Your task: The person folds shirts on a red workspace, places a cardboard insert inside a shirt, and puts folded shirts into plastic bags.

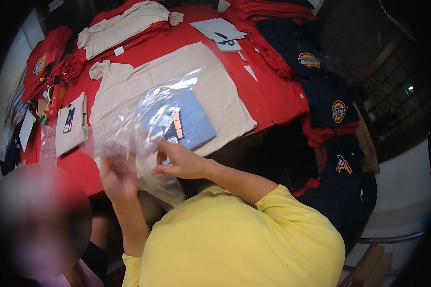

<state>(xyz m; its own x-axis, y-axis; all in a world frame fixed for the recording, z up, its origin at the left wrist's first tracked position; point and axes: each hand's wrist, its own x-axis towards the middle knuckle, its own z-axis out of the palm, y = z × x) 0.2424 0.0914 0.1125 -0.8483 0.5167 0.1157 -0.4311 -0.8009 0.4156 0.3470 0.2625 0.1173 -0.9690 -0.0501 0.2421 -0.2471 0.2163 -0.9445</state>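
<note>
A clear plastic bag [129, 115] is spread in front of me, its loose end hanging down between my forearms. My left hand [118, 178] holds the bag's left side, its fingertips partly seen through the film. On the other side, my right hand [182, 160] has its bent fingers and thumb on the film. Just beyond the right hand lies a folded light-blue shirt [196, 119] with a dark and orange hang tag [175, 125]. Part of the bag overlaps the blue shirt; whether the shirt is inside cannot be made out. A cream shirt [215, 81] lies flat underneath.
The table has a red cover [74, 174]. A folded beige shirt [72, 125] lies left, more cream shirts [129, 26] at the back. White papers with a pen [218, 29] lie far right. Dark shirts [337, 98] are stacked right. Someone sits beside me at lower left.
</note>
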